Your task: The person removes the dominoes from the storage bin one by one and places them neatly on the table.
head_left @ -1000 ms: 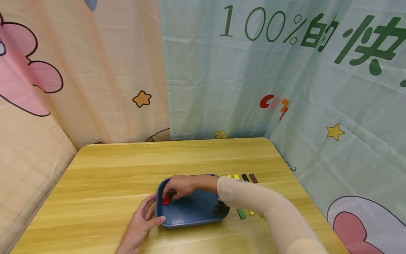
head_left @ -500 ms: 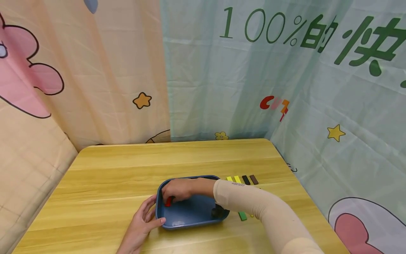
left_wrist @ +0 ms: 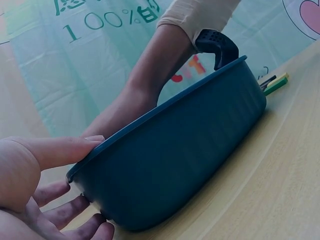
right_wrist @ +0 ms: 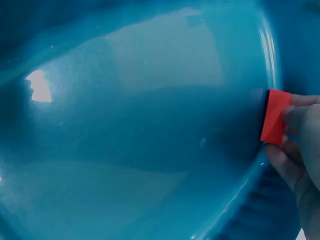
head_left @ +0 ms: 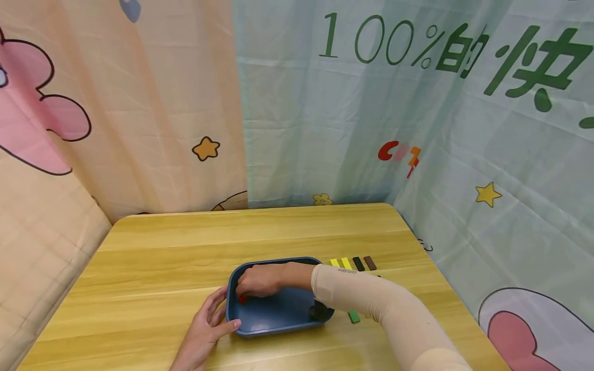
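A blue plastic tray (head_left: 283, 312) with raised walls and rounded corners sits on the table. My left hand (head_left: 204, 329) holds its left end; in the left wrist view the thumb lies on the rim and the fingers touch the outer wall (left_wrist: 170, 155). Inside the tray, at its left end, is my right hand (head_left: 260, 281). It pinches a small flat red block (right_wrist: 275, 118) low against the tray's inner wall, as the right wrist view shows. From the head view only a bit of red is visible under the fingers.
Right of the tray lie yellow blocks (head_left: 346, 263), a black block (head_left: 358, 264), a brown block (head_left: 369, 263) and a green block (head_left: 354, 316). The right sleeve (head_left: 352, 288) hides part of that area. Printed curtains (head_left: 297, 118) stand behind the wooden table (head_left: 153, 257).
The red block was plainly visible below my right fingers; now the hand covers most of it, having turned slightly over it. My left hand and the tray stay in place.
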`<state>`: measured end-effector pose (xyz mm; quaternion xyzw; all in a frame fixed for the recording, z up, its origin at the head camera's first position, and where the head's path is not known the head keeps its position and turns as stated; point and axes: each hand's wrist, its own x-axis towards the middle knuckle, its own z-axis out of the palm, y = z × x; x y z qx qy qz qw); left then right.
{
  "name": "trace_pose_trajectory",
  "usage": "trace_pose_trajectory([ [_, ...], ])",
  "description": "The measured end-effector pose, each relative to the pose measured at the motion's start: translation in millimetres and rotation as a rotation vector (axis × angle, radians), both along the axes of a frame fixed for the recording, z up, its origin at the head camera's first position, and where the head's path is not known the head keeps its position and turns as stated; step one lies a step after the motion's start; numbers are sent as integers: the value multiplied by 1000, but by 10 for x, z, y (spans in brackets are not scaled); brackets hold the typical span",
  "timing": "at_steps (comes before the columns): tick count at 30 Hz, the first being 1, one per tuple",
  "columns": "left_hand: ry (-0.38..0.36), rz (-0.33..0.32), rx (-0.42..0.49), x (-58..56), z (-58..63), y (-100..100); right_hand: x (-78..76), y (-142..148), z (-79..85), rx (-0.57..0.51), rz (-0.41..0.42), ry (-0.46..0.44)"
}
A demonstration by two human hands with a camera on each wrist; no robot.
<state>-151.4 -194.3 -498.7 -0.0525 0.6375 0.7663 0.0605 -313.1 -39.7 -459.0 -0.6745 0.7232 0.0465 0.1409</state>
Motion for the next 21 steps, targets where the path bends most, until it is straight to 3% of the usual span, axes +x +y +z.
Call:
trace_pose_trajectory([
  [7,34,1,-6,4,-11,0,-21,59,2,-11,-64,-35],
  [13,22,-3,25,14,-20,4,-58,244,35,-85,-116,-123],
  [21,-9,11,11,8,-13,-2,-63,364,118,-137,-162,-127],
])
